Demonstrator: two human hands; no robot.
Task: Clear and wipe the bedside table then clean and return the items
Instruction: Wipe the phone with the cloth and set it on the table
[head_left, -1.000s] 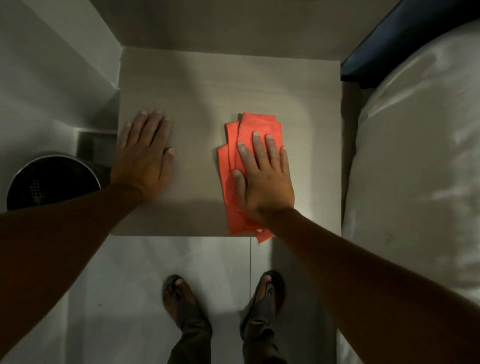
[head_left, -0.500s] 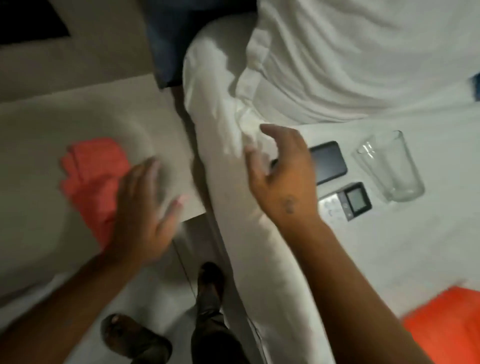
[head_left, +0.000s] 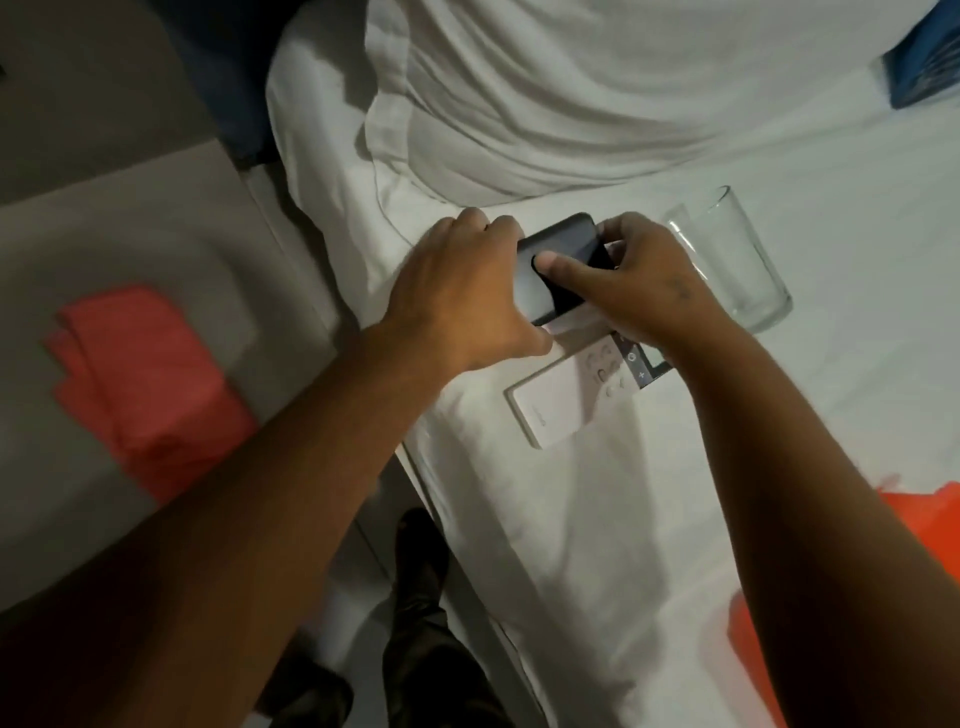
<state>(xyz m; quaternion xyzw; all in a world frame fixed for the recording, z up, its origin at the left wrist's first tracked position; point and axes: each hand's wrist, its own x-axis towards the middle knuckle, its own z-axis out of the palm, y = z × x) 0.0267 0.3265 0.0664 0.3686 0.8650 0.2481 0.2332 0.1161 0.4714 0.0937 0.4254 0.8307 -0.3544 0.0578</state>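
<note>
On the white bed (head_left: 597, 519) lies a black rectangular device (head_left: 558, 260), and both my hands grip it. My left hand (head_left: 462, 291) holds its left edge; my right hand (head_left: 634, 280) holds its right side with the thumb pressed on top. Just below it lies a white remote control (head_left: 566, 395) with buttons and a small screen partly under my right wrist. A clear empty glass (head_left: 732, 260) lies on the sheet to the right. A folded red cloth (head_left: 140, 384) rests on the beige bedside table (head_left: 130, 249) at the left.
A rumpled white pillow or duvet (head_left: 571, 93) fills the top of the bed. Another orange cloth (head_left: 924, 525) shows at the right edge, a blue object (head_left: 924, 62) at the top right. My feet (head_left: 421, 561) stand on the floor between table and bed.
The view swung from the table to the bed. My right hand left the red cloth on the table, and both hands reached over and took hold of the black device.
</note>
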